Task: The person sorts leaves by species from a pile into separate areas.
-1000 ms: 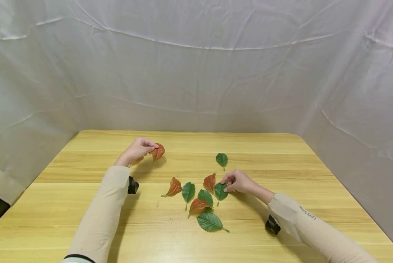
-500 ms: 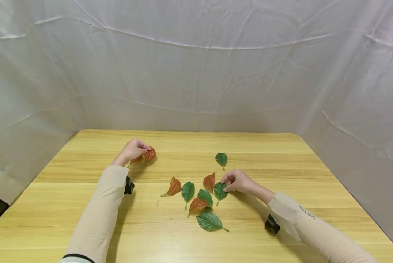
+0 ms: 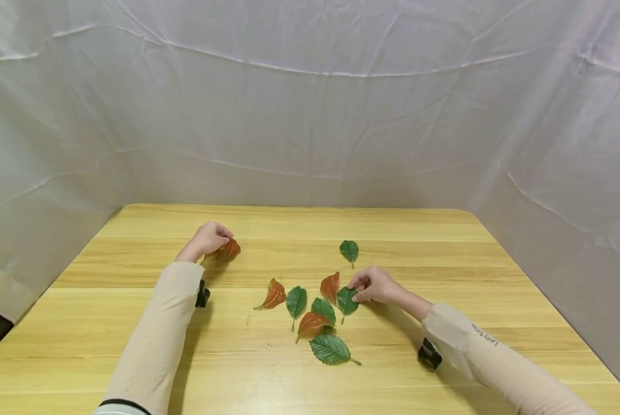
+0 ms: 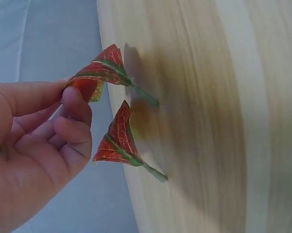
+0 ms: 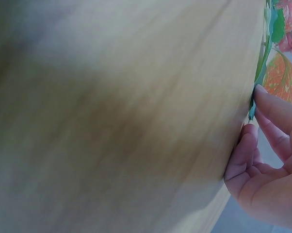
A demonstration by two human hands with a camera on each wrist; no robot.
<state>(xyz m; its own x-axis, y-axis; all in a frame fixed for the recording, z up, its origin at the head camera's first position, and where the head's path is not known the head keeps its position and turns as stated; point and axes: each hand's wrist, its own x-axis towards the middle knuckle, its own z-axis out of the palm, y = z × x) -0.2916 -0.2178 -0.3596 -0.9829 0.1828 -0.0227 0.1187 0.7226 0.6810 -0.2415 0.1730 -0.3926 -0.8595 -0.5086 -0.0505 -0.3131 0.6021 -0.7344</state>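
At the far left of the table, my left hand (image 3: 207,239) pinches a red leaf (image 4: 107,68) by its edge between thumb and finger, its green stem pointing at the tabletop. A second red leaf (image 4: 118,141) stands beside it on the wood, mostly behind the hand in the head view. My right hand (image 3: 376,285) pinches the right edge of a toothed green leaf (image 3: 346,304) lying on the table. Touching that leaf's left side is a red leaf (image 3: 330,286). Seen from the right wrist, the green leaf (image 5: 260,73) shows edge-on at the fingertips.
A green leaf (image 3: 349,251) lies alone farther back. Nearer lie a red leaf (image 3: 274,294), a green leaf (image 3: 296,301), a red leaf (image 3: 314,323) overlapping a green one (image 3: 324,309), and a front green leaf (image 3: 330,350). Pale cloth (image 3: 310,127) encloses the table (image 3: 419,230).
My left hand has moved left and slightly nearer, bringing its red leaf down beside the other red leaf. The right hand has stayed at the green leaf.
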